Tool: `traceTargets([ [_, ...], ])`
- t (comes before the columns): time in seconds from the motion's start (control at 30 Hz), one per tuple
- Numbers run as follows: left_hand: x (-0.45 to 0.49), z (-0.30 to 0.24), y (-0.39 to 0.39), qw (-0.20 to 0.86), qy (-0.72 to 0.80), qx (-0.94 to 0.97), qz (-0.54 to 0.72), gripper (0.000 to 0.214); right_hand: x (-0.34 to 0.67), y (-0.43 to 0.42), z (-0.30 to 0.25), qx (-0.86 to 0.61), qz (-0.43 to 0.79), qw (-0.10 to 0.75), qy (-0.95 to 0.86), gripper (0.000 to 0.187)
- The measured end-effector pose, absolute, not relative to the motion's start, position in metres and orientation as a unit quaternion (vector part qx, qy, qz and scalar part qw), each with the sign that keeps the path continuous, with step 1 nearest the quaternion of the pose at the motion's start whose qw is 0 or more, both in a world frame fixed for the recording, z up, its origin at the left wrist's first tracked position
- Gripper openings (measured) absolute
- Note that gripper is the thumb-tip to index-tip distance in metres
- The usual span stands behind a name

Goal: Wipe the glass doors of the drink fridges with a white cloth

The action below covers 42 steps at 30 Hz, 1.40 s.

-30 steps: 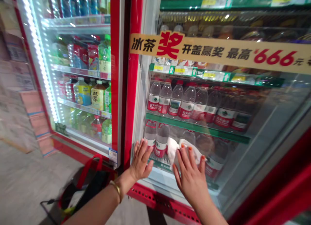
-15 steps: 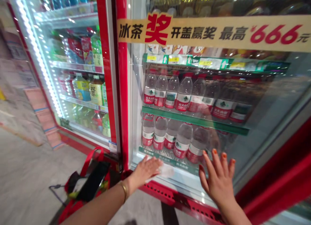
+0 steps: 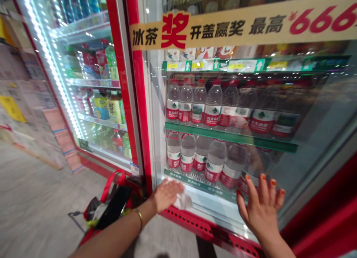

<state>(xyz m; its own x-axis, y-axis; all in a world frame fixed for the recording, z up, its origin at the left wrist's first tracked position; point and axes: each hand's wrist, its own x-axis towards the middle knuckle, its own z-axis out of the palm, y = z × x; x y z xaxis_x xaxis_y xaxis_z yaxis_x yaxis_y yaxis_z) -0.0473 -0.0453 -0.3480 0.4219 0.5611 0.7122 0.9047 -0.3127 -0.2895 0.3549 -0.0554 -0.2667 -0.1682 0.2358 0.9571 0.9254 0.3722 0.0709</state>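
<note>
Low on the glass door (image 3: 192, 194) of a red-framed drinks fridge, my left hand (image 3: 168, 194) lies with its fingers extended over a crumpled white tissue (image 3: 184, 201), pressing it to the pane. Part of the tissue sticks out beyond the fingers and part is hidden beneath them. A gold bangle (image 3: 138, 218) circles that wrist. Further right, my right hand (image 3: 260, 204) rests on the same glass, fingers spread, holding nothing. Behind the pane stand two rows of water bottles (image 3: 213, 105) with red caps and red-and-white labels.
A yellow banner (image 3: 245, 25) with Chinese text crosses the door's upper part. To the left is a second lit fridge (image 3: 92, 79) with bottled drinks. A red bag (image 3: 107, 189) with a dark flat object (image 3: 117, 207) stands on the floor. Stacked boxes (image 3: 60, 133) are further left.
My left hand and the tissue shift slightly left and down relative to the bottles behind the glass. My right hand stays spread on the pane. The whole view tilts and shifts a little.
</note>
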Motion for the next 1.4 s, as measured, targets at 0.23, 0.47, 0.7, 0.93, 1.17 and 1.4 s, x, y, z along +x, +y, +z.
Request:
traceTargets([
  [0.23, -0.038, -0.283, -0.017, 0.448, -0.458, -0.695, -0.327, 0.07, 0.351, -0.068, -0.24, -0.393, -0.388, 0.469, -0.689, 0.081],
  [0.47, 0.067, -0.227, -0.037, 0.448, -0.393, -0.715, -0.365, 0.07, 0.343, -0.052, -0.216, -0.429, -0.463, 0.41, -0.658, 0.082],
  [0.7, 0.041, -0.179, -0.034, 0.445, -0.439, -0.662, -0.413, 0.091, 0.374, -0.047, -0.24, -0.446, -0.454, 0.424, -0.645, 0.078],
  [0.93, 0.112, -0.233, -0.053, 0.501, -0.323, -0.734, -0.327, 0.077, 0.383, -0.049, -0.251, -0.452, -0.441, 0.434, -0.643, 0.083],
  [1.17, 0.078, -0.196, -0.029, 0.456, -0.417, -0.695, -0.367, 0.101, 0.384, -0.053, -0.286, -0.473, -0.405, 0.463, -0.631, 0.092],
  [1.4, 0.139, -0.272, -0.054, 0.481, -0.242, -0.806, -0.247, 0.072, 0.404, -0.051, -0.298, -0.469, -0.388, 0.449, -0.655, 0.084],
])
